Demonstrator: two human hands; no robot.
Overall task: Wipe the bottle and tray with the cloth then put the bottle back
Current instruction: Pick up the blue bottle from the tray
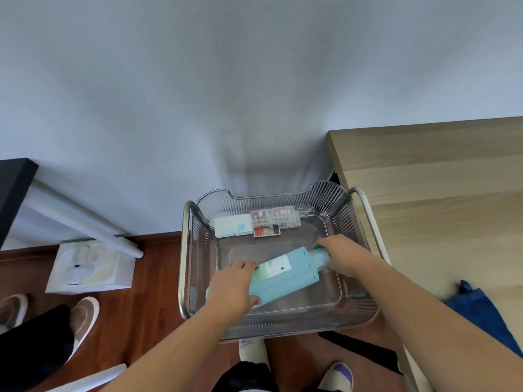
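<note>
Both hands hold a pale blue bottle (285, 275) lying low inside the clear tray (268, 328). The left hand (232, 287) grips its base, the right hand (343, 254) its cap. Its long axis runs diagonally, cap toward the tray's far right. No cloth is visible in either hand, so whether wiping is done cannot be told.

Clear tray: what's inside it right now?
Inside the clear tray: the blue bottle lying on its side, held by left hand and right hand; small clear boxes along the far wall. No cloth visible.

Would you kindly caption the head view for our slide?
Both hands, left hand and right hand, hold a blue bottle over the clear tray.
</note>
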